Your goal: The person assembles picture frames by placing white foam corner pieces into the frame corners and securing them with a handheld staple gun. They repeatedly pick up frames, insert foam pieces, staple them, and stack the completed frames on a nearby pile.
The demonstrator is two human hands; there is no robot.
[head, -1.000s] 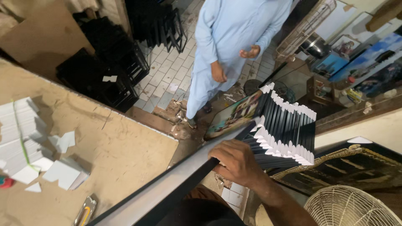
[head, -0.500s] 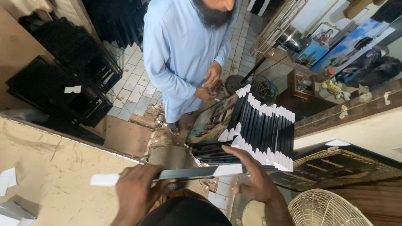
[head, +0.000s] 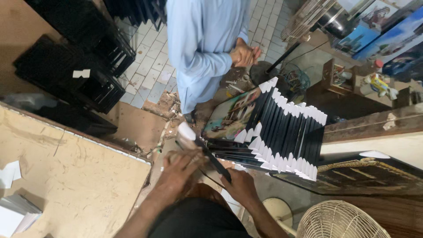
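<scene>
- Left hand (head: 178, 169): closed around the upper part of a dark framed panel (head: 210, 158), near its white corner guard (head: 185, 131).
- Right hand (head: 239, 186): grips the panel's lower edge.
- Panel: held edge-on, tilted, just beside the stack of frames (head: 282, 130).
- Workbench (head: 66, 176): to the left.
- Fan (head: 341, 220): at lower right.
- Another person (head: 207, 39): stands beyond the stack, hands together.

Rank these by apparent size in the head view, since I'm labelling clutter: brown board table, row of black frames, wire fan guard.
1. Brown board table
2. Row of black frames
3. Wire fan guard, cut off by the picture edge, so its rank is unsure.
</scene>
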